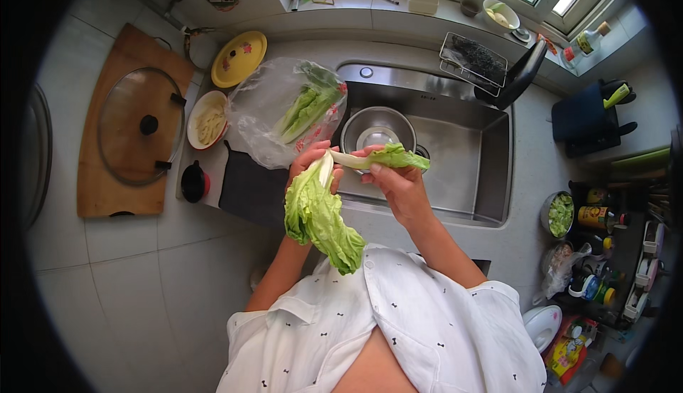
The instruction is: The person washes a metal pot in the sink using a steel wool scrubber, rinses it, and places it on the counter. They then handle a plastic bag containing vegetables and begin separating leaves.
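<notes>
My left hand [310, 159] grips the pale base of a small head of leafy lettuce [320, 209], whose green leaves hang down toward my shirt. A single lettuce leaf [397, 157] is in my right hand [397, 182], its white stem pointing left and touching or nearly touching the head's base. Whether that stem is still joined there, I cannot tell. Beneath the leaf, a round stainless steel bowl [352, 126] stands in the sink [453, 152]. Left of the sink, a clear plastic bag [251, 110] with red print holds more lettuce [309, 107].
A dark cloth [251, 185] and a dish of pale sliced food [209, 119] lie at left, near a glass lid [128, 126] on a wooden board [106, 190]. At right are a knife block [581, 118], a bowl of cut greens [560, 214] and several bottles. A wire rack [472, 62] stands behind the sink.
</notes>
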The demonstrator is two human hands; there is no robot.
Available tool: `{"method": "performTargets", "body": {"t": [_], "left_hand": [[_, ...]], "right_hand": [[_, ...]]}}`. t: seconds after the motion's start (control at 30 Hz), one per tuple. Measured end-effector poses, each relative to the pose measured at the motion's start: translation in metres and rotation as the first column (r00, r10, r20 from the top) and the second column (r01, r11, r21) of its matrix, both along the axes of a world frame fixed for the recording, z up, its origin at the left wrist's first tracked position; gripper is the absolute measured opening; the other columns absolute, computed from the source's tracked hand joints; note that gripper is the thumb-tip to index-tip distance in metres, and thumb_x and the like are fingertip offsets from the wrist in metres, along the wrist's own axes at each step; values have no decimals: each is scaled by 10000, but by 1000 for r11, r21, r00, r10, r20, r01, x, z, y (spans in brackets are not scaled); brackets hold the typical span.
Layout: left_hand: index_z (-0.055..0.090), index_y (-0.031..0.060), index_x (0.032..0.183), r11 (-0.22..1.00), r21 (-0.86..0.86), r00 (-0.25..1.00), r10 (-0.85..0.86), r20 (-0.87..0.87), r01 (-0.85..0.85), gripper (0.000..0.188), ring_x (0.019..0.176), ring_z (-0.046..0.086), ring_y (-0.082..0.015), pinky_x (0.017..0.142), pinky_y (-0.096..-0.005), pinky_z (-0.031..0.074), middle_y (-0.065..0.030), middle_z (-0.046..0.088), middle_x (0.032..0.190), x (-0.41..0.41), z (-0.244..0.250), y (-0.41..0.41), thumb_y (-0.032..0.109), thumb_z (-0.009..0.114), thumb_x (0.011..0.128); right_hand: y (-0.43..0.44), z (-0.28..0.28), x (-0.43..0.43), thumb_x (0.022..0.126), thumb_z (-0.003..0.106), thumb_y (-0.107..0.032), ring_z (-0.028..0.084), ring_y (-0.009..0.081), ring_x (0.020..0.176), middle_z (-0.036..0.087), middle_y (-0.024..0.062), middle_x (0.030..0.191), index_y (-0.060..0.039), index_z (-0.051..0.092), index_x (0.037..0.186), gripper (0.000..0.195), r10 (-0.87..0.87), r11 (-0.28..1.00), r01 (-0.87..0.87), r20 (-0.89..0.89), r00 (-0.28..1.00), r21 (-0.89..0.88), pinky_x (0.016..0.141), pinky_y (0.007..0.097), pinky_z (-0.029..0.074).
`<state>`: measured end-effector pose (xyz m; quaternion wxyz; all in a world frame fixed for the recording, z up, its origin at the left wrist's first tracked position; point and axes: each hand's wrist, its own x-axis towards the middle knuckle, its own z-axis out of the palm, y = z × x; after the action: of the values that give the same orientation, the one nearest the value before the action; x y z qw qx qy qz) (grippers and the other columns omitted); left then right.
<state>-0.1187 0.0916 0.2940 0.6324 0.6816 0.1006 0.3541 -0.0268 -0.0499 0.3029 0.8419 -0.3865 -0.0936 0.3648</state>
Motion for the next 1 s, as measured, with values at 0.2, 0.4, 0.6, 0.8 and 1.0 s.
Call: {"method": "performTargets", "body": {"t": [0.2, 0.4, 0.6, 0.8, 1.0], "left_hand": [[479, 56, 1216, 990, 136, 999, 30, -14, -28, 459, 1093, 629, -262, 972, -360, 514, -179, 541, 1250, -2, -2, -9, -19, 719, 831], [490, 66, 1231, 999, -11, 999, 32, -30, -32, 422, 1075, 634, -247, 969, -371, 506, -152, 557, 1238, -2, 12, -20, -4, 682, 862], [487, 75, 1231, 990, 135, 999, 41, -14, -39, 444, 1050, 632, -215, 941, -347, 509, -150, 553, 1232, 6, 7, -8, -3, 701, 849], [552, 40, 1178, 963, 254, 996, 94, -11, -88, 451, 1046, 624, -205, 909, -320, 501, -143, 599, 1202, 6, 3, -9, -26, 751, 779], [562, 47, 1171, 953, 296, 994, 90, -58, -69, 441, 1042, 627, -211, 896, -320, 504, -150, 614, 1189, 15, 18, -16, -5, 761, 781]], "right_hand": [[-19, 0, 11, 938, 592, -111, 650, 165, 951, 683, 91, 1052, -36, 654, 1101, 190, -52, 991, 68, -144, 988, 111, 766, 295, 526], [-31, -9, 26, 926, 634, -148, 618, 104, 750, 674, 50, 873, -27, 687, 991, 147, -94, 995, 95, -47, 994, 22, 693, 259, 516], [-37, -6, 44, 981, 535, -442, 629, 117, 759, 670, 56, 886, -11, 674, 1041, 457, 165, 983, -167, -38, 986, -70, 684, 268, 522], [-30, 19, 61, 961, 403, -620, 639, 126, 770, 679, 64, 862, 1, 686, 1003, 684, 402, 888, -385, 17, 916, -252, 718, 259, 510], [-27, 13, 73, 895, 678, -217, 569, 48, 723, 647, -21, 797, -20, 702, 891, 198, 511, 847, -467, 149, 846, -252, 653, 218, 444]]}}
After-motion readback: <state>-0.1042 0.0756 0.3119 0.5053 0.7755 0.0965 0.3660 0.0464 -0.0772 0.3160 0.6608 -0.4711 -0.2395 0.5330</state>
